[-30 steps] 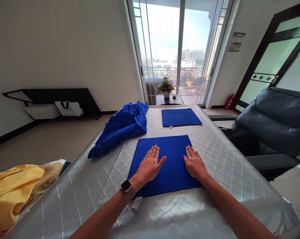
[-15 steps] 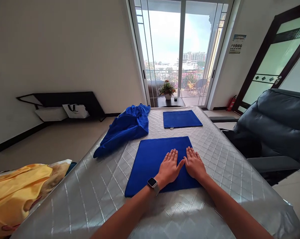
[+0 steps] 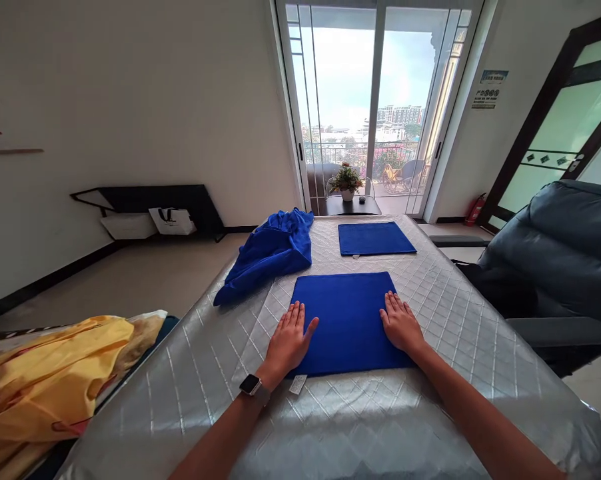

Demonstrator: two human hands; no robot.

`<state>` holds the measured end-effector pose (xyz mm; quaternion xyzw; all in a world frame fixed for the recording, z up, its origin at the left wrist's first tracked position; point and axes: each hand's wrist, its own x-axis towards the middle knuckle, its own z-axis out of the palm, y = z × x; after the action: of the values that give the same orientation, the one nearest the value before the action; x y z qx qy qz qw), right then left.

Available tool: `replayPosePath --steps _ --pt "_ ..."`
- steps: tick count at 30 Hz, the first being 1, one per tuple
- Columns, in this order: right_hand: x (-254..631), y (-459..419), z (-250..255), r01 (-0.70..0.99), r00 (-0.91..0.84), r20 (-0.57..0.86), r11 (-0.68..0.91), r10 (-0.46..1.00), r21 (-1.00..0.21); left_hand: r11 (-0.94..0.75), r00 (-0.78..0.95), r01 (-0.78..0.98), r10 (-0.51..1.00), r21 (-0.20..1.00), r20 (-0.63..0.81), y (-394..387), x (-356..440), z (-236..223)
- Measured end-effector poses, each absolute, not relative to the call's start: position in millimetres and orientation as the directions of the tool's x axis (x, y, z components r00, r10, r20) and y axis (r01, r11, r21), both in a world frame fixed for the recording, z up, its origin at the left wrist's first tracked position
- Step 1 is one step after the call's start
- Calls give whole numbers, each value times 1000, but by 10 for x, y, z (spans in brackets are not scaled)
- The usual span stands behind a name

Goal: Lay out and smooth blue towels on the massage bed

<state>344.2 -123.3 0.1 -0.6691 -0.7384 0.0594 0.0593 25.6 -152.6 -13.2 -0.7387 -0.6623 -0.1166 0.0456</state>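
A folded royal-blue microfibre towel (image 3: 348, 320) lies flat on a silver quilted surface (image 3: 380, 427), close to its near edge. My left hand (image 3: 289, 343) rests palm down at the towel's left edge, with the thumb on the cloth. My right hand (image 3: 401, 325) lies flat on the towel's right edge, its fingers spread. A small white tag (image 3: 297, 384) sticks out from the towel's near edge. Farther away are a second folded blue towel (image 3: 375, 239) and a crumpled blue towel (image 3: 265, 257).
A yellow patterned cloth (image 3: 45, 380) lies beyond the surface's left side. A dark leather recliner (image 3: 565, 267) stands on the right. Ahead, a potted plant (image 3: 347, 181) sits on a small dark table (image 3: 353, 207) before glass balcony doors (image 3: 375, 100).
My left hand has slid left from the towel's middle to its left edge. My right hand stays near the right edge. The view has shifted slightly.
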Motion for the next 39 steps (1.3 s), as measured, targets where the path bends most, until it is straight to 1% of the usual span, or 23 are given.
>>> replayPosePath --steps 5,9,14,20,25,27,30,33,35,37,39 --pt "3460 -1248 42 983 -115 2 114 993 -142 -117 86 985 969 126 230 -1546 300 -96" --pt "3494 -1410 99 983 -123 26 125 992 -134 -118 83 983 970 141 230 -1539 300 -102" --pt "3511 -1692 107 974 -163 27 165 986 -154 -131 89 980 963 152 256 -1510 274 -173" --pt "3512 -1788 42 978 -136 -21 131 990 -165 -155 111 973 965 172 238 -1494 215 -209" --pt "3516 -1791 16 972 -134 -21 127 991 -197 -135 98 981 965 141 244 -1528 218 -123" --pt "3513 -1796 12 970 -126 -27 118 992 -214 -191 157 974 958 124 241 -1588 369 -41" --pt "3508 -1805 19 968 -126 -31 116 992 -221 -388 359 914 910 120 207 -1710 863 117" --pt "3515 -1818 32 974 -139 -44 128 989 -187 -551 519 824 827 131 217 -1768 1546 238" --pt "3528 -1827 29 977 -166 -58 156 984 -148 -601 563 783 794 160 229 -1730 1940 255" --pt "3542 -1831 9 977 -181 -56 174 982 -120 -584 546 787 809 197 216 -1658 2186 220" --pt "3551 -1829 -19 978 -180 -39 175 983 -114 -558 524 799 829 224 196 -1601 2258 160"
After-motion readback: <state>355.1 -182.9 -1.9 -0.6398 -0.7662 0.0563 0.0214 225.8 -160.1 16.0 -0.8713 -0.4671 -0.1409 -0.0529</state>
